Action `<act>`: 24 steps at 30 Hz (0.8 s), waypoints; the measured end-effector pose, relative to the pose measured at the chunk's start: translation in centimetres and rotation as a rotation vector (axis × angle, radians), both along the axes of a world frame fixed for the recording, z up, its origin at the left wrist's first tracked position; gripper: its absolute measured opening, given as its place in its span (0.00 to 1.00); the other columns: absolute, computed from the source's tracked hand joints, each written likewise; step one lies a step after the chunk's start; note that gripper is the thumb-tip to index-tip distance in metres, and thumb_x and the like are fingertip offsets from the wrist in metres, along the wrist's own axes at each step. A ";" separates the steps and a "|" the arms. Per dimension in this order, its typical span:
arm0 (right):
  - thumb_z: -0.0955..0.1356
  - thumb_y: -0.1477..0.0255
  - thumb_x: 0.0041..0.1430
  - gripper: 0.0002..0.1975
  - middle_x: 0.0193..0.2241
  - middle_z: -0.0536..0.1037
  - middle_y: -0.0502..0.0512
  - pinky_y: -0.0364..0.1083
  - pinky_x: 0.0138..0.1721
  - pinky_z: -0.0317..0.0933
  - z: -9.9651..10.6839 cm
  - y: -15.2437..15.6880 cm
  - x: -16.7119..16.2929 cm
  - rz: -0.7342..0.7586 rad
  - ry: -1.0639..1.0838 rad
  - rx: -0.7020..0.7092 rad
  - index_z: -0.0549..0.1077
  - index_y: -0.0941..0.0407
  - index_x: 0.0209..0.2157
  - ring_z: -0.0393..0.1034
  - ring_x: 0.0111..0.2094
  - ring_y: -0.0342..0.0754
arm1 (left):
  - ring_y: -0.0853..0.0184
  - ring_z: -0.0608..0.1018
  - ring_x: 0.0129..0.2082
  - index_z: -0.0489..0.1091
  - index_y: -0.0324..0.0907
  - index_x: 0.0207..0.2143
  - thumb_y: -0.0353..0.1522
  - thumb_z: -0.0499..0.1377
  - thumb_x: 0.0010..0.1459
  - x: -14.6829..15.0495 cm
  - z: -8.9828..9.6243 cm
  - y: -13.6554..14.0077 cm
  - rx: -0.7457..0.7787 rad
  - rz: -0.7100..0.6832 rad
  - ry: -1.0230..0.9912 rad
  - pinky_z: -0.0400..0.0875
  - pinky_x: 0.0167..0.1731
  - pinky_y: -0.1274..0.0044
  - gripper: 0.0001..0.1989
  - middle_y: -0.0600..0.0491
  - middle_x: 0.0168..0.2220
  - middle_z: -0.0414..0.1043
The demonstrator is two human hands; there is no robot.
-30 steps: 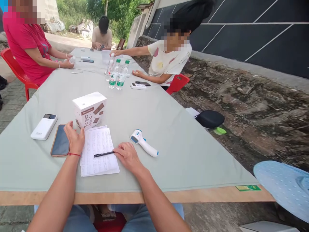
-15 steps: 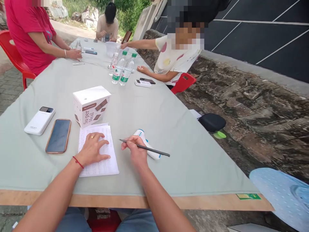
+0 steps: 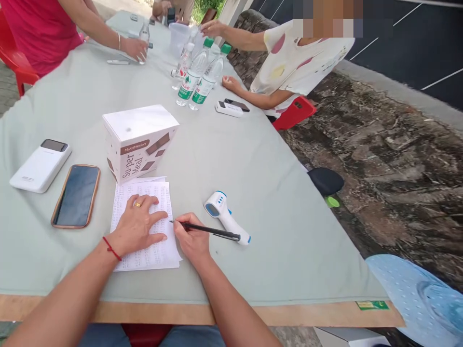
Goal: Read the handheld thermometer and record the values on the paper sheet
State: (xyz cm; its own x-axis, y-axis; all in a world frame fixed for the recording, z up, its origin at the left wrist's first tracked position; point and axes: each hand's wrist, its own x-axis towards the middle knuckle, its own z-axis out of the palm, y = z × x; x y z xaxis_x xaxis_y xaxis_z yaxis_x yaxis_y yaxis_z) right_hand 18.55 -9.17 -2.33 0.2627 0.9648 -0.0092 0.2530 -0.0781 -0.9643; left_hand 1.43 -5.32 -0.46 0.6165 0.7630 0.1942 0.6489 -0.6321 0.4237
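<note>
My left hand [image 3: 139, 224] lies with fingers spread on a stack of paper sheets [image 3: 159, 255] covered in small rows of writing. A black pen [image 3: 217, 232] is gripped in my right hand [image 3: 193, 239], its tip at the right edge of the sheets. Just beyond the right hand rests a white and blue infrared thermometer [image 3: 227, 219]. Behind the paper stands a white box [image 3: 139, 144] marked "Su-per Meal". A phone [image 3: 76, 196] in a brown case lies left of the paper, with a white power bank [image 3: 41, 165] farther left.
Two water bottles [image 3: 208, 79] with green caps stand toward the far side, near a translucent tub [image 3: 178, 37]. A person [image 3: 285, 62] sits at the right; another person [image 3: 68, 29] in pink stands or sits at the left, touching a bottle [image 3: 144, 41]. A blue hat [image 3: 419, 289] is at lower right.
My right hand has moved left and down with the pen, from over the thermometer to the paper's edge. The left hand stays on the paper. The person in pink now grips a bottle.
</note>
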 end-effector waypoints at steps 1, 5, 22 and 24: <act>0.66 0.66 0.45 0.07 0.17 0.65 0.45 0.43 0.23 0.55 0.0 0.0 0.0 0.014 -0.008 0.000 0.66 0.53 0.20 0.57 0.20 0.42 | 0.53 0.67 0.49 0.73 0.49 0.45 0.44 0.65 0.50 0.0 0.0 0.0 -0.001 0.000 0.005 0.54 0.55 0.55 0.20 0.46 0.50 0.64; 0.66 0.65 0.46 0.07 0.17 0.66 0.45 0.43 0.23 0.55 0.0 -0.2 0.3 0.027 -0.029 -0.008 0.67 0.53 0.21 0.58 0.20 0.42 | 0.53 0.67 0.50 0.74 0.48 0.44 0.44 0.66 0.49 0.2 0.0 -0.1 -0.023 0.005 -0.024 0.53 0.56 0.54 0.20 0.45 0.50 0.64; 0.65 0.69 0.49 0.05 0.17 0.67 0.44 0.42 0.23 0.56 -0.1 -0.3 0.4 0.060 -0.117 0.078 0.66 0.53 0.22 0.59 0.19 0.41 | 0.53 0.67 0.49 0.72 0.47 0.47 0.45 0.65 0.51 0.2 0.6 -0.2 0.030 -0.020 0.081 0.55 0.54 0.55 0.22 0.44 0.51 0.64; 0.65 0.70 0.49 0.05 0.17 0.67 0.44 0.42 0.22 0.56 -0.2 -0.3 0.4 0.065 -0.118 0.097 0.66 0.53 0.22 0.59 0.19 0.41 | 0.53 0.67 0.49 0.73 0.47 0.47 0.45 0.65 0.51 0.2 0.8 -0.2 0.032 -0.024 0.100 0.56 0.54 0.56 0.23 0.44 0.51 0.64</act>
